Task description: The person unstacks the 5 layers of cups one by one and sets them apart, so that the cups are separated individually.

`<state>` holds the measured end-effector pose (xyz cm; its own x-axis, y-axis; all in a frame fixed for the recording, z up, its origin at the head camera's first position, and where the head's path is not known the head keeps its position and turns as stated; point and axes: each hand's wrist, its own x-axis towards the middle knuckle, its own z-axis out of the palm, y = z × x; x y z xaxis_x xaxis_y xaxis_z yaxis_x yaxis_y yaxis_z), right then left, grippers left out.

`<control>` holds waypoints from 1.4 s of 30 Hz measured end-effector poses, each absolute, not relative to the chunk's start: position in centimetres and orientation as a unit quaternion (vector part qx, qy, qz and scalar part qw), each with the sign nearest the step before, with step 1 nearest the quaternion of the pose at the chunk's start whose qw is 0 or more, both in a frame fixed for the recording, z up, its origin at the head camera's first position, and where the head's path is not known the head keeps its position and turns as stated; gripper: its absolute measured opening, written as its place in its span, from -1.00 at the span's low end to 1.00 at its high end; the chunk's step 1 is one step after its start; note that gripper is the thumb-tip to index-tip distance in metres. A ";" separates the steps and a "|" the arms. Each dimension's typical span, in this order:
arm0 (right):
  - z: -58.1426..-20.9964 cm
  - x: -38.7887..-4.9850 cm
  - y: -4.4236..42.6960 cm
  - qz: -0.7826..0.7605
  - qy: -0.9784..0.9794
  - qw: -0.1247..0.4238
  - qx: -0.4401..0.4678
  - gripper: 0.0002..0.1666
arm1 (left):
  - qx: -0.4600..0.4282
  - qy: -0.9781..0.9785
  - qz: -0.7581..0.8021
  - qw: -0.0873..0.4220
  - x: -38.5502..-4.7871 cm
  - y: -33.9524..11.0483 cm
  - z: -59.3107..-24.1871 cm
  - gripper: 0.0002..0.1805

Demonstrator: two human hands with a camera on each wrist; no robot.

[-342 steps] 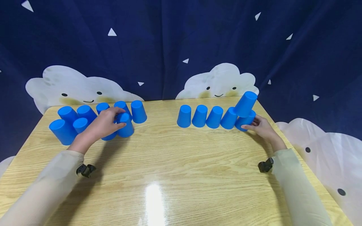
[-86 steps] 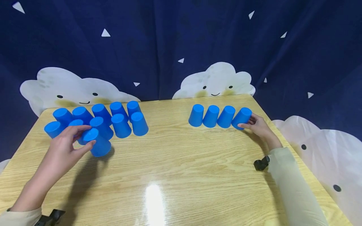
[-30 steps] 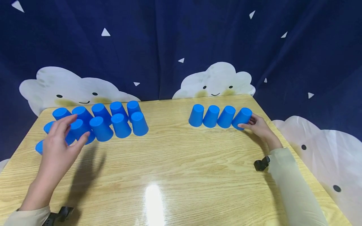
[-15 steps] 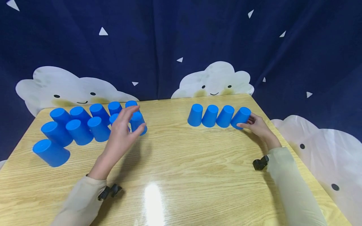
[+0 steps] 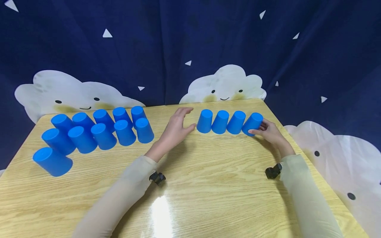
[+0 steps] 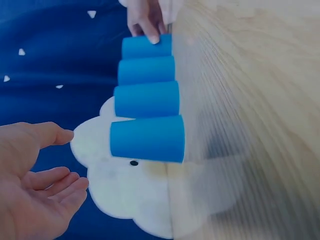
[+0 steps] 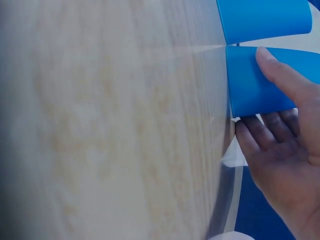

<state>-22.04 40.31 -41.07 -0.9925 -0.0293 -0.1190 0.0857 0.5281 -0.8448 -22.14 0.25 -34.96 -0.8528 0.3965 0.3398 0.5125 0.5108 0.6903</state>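
Several blue cups stand upside down in a row at the right of the table. My left hand (image 5: 175,127) is just left of the row's leftmost cup (image 5: 204,121), apart from it, thumb and fingers spread with nothing between them. In the left wrist view, that nearest cup (image 6: 147,139) lies beyond the fingertips of the left hand (image 6: 40,180). My right hand (image 5: 271,132) holds the rightmost cup (image 5: 252,124). In the right wrist view, the thumb of the right hand (image 7: 290,135) lies on that cup (image 7: 250,85), with the fingers along its other side.
At the left, two rows of upturned blue cups (image 5: 102,136) stand close together, with one more blue cup (image 5: 53,161) in front of them. A dark blue curtain (image 5: 166,49) with clouds hangs behind the wooden table (image 5: 208,185).
My left hand let go of a cup at the front left and swung right to the other row. Over the longer span, the right row got shorter and the left group grew. The right hand stayed.
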 end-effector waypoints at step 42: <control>-40.9 -21.9 40.2 -0.489 0.870 0.058 0.011 0.00 | -0.262 -0.853 -0.452 0.009 -26.4 3.8 -36.0 -0.43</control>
